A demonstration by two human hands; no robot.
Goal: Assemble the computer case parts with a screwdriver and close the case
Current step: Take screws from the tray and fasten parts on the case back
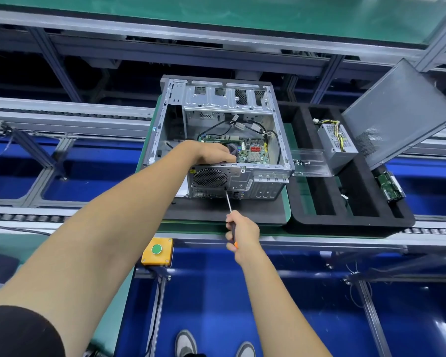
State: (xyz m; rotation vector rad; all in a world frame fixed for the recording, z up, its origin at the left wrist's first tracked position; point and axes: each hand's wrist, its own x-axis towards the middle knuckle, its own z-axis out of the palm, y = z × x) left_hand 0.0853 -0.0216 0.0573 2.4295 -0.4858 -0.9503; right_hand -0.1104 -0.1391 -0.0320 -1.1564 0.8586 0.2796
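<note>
The left arm reaches toward one o'clock, its hand curled palm-down, fingers bent under. The right arm reaches toward eleven o'clock, lower and nearer; its hand is closed in a fist-like grip.

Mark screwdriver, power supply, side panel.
screwdriver (228,201), head view, on the metal shaft.
power supply (341,153), head view, on its front side wall.
side panel (399,109), head view, mid-sheet.
</note>
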